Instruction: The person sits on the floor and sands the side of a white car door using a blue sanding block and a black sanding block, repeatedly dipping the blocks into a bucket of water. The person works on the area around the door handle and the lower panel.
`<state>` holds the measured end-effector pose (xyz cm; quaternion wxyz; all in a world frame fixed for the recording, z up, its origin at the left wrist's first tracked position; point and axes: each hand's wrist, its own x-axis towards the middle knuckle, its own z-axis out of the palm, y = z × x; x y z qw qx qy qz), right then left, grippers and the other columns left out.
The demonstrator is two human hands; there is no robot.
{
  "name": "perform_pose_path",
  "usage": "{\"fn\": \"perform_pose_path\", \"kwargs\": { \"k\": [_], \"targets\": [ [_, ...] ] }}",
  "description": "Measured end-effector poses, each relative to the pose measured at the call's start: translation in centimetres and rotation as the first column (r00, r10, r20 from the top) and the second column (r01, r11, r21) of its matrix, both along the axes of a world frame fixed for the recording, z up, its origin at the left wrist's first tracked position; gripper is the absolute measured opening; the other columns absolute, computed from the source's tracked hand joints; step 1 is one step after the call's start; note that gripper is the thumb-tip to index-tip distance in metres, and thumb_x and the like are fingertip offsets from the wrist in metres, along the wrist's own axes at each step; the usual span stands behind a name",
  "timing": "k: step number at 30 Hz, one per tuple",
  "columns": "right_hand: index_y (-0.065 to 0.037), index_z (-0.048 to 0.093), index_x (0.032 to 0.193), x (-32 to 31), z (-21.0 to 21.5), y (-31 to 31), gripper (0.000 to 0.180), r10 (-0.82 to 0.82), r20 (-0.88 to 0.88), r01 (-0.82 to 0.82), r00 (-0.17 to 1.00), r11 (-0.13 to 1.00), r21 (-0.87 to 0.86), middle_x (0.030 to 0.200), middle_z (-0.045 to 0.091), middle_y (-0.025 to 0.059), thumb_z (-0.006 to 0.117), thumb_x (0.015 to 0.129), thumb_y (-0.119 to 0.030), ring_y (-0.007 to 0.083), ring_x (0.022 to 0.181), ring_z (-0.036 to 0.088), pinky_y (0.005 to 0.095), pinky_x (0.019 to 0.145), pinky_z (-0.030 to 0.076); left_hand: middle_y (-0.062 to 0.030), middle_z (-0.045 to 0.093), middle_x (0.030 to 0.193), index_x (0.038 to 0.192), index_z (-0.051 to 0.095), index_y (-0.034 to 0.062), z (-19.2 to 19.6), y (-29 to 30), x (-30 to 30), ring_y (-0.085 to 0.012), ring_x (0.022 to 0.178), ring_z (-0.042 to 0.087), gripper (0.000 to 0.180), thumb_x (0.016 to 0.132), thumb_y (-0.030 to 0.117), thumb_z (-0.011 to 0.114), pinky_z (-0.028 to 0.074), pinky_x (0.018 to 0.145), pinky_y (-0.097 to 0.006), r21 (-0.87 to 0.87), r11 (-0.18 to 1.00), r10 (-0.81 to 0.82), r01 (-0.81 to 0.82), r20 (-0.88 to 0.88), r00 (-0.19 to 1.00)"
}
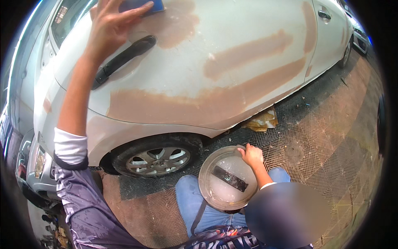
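Note:
My left arm stretches up along a white car door (186,62) that has brown filler patches. At the top edge, my left hand (108,23) grips a flat blue block (143,7) against the door, above a black door handle (128,58); part of the block is out of frame. Between my knees sits a round grey basin (203,182) with something whitish and cloudy inside. A long dark bar (230,178) lies across the basin's middle. My right hand (252,155) is closed on the basin's far right rim, thumb and fingers hooked over it.
Directly in front of me is the car's wheel (155,161) with a silver rim. A crumpled yellowish piece (263,120) lies on the patterned floor (315,153) beneath the sill. Another silver car (35,166) stands at the left.

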<state>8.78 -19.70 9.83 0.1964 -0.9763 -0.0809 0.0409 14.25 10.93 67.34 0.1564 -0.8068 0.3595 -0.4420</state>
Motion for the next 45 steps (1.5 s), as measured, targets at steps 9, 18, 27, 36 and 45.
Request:
{"fn": "perform_pose_path", "kwargs": {
  "k": [9, 18, 27, 36, 45],
  "targets": [
    [-0.001, 0.066, 0.097, -0.2, -0.4, 0.6, 0.064, -0.013, 0.078, 0.014, 0.997, 1.000, -0.004, 0.086, 0.074, 0.0214, 0.055, 0.098, -0.064, 0.0392, 0.082, 0.074, 0.0511, 0.074, 0.059, -0.0112, 0.062, 0.111, 0.117, 0.081, 0.0288, 0.7, 2.5, 2.5, -0.0311, 0.105, 0.055, 0.052, 0.068, 0.016, 0.091, 0.039, 0.095, -0.049, -0.024, 0.979, -0.203, 0.202, -0.107, 0.973],
    [0.000, 0.065, 0.101, 0.2, -0.3, 0.4, 0.064, -0.019, 0.046, 0.019, 0.999, 1.000, -0.019, 0.090, 0.075, 0.0212, 0.054, 0.098, -0.063, 0.0384, 0.085, 0.075, 0.0493, 0.075, 0.059, -0.0117, 0.059, 0.106, 0.115, 0.081, 0.0256, -1.2, -1.9, 0.5, -0.0303, 0.101, 0.050, 0.041, 0.075, 0.017, 0.087, 0.038, 0.091, -0.047, 0.020, 1.000, 0.016, -0.018, 0.083, 0.996],
    [-0.001, 0.064, 0.096, -0.1, -1.0, -0.1, 0.062, -0.037, 0.094, 0.038, 0.995, 0.999, -0.014, 0.087, 0.075, 0.0197, 0.057, 0.097, -0.063, 0.0386, 0.081, 0.075, 0.0506, 0.072, 0.059, -0.0043, 0.059, 0.129, 0.130, 0.074, 0.0325, -3.9, -0.5, 0.9, -0.0282, 0.121, 0.052, 0.052, 0.083, 0.013, 0.079, 0.038, 0.098, -0.044, 0.272, 0.962, -0.024, -0.020, 0.158, 0.987],
    [-0.001, 0.065, 0.096, -0.1, -0.9, 0.2, 0.060, -0.027, 0.126, 0.026, 0.992, 1.000, 0.012, 0.087, 0.074, 0.0205, 0.058, 0.097, -0.061, 0.0385, 0.081, 0.074, 0.0499, 0.073, 0.059, -0.0106, 0.059, 0.127, 0.122, 0.077, 0.0284, -4.3, -5.8, 3.4, -0.0299, 0.117, 0.052, 0.042, 0.080, 0.021, 0.081, 0.037, 0.093, -0.049, 0.145, 0.988, 0.013, -0.051, 0.254, 0.967],
    [-0.001, 0.066, 0.100, 0.0, -1.5, 0.1, 0.062, -0.024, 0.109, 0.027, 0.994, 0.999, -0.024, 0.090, 0.075, 0.0199, 0.057, 0.097, -0.063, 0.0372, 0.083, 0.075, 0.0497, 0.072, 0.059, 0.0011, 0.064, 0.125, 0.124, 0.076, 0.0344, -5.8, -2.5, 3.2, -0.0210, 0.114, 0.057, 0.052, 0.077, 0.011, 0.081, 0.037, 0.093, -0.040, 0.171, 0.985, -0.071, 0.036, 0.202, 0.977]
  ]
}}
